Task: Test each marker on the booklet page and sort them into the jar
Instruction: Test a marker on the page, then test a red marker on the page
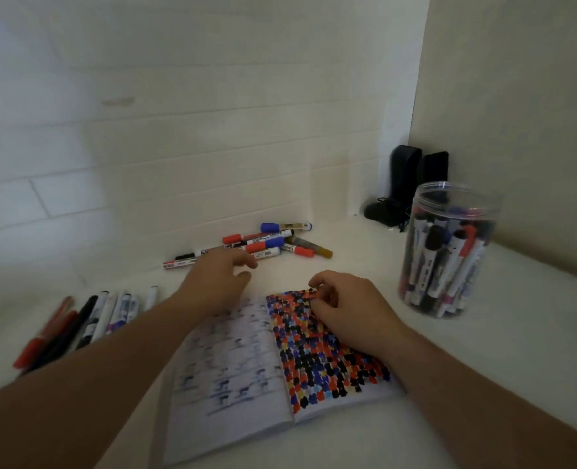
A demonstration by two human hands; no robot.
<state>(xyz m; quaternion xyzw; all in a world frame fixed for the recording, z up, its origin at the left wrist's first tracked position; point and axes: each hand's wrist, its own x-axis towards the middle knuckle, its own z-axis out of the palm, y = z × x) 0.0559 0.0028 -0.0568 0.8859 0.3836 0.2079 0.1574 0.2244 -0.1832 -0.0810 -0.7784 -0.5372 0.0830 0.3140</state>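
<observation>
Right now the booklet (266,374) lies open on the white desk (483,384), its right page crowded with red, blue, black and yellow marker blots, its left page showing only faint marks. The right hand (344,311) rests on the upper part of that coloured page, fingers curled loosely, and I cannot tell whether anything is pinched in them. The left hand (217,280) reaches beyond the booklet's top edge, fingers relaxed and a little bent, hovering just short of the loose pile of markers (263,245) by the tiled wall; it holds nothing that I can see. Another row of markers (84,321) lies side by side at the left, beside the left forearm. To the right, apart from the booklet, stands the clear jar (449,252), uncapped and already packed with markers standing on end. Two dark objects (412,177) stand in the corner behind it.
</observation>
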